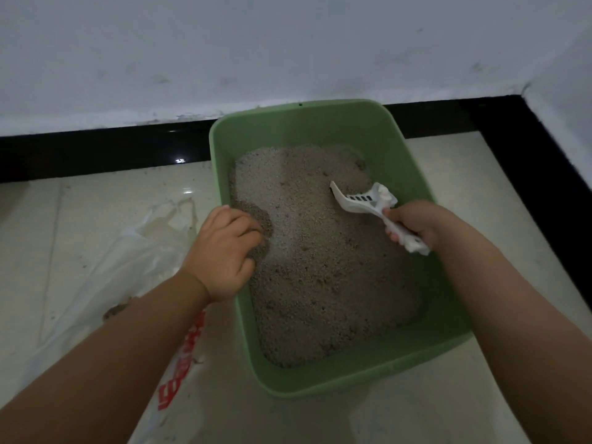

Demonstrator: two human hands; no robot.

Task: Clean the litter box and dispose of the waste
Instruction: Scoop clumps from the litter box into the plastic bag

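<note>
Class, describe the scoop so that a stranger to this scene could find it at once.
Find the green litter box on the tiled floor by the wall. Over the grey litter near its right side, the right hand grips the scoop by its handle. It is the only white, slotted plastic tool there.

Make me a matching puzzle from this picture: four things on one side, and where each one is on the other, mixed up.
Things:
1. scoop
2. bag
3. box
4. left hand

Places:
A. against the wall
B. on the floor left of the box
C. fingers in the litter
D. held in the right hand

Pairs: 1-D, 2-B, 3-A, 4-C
</note>
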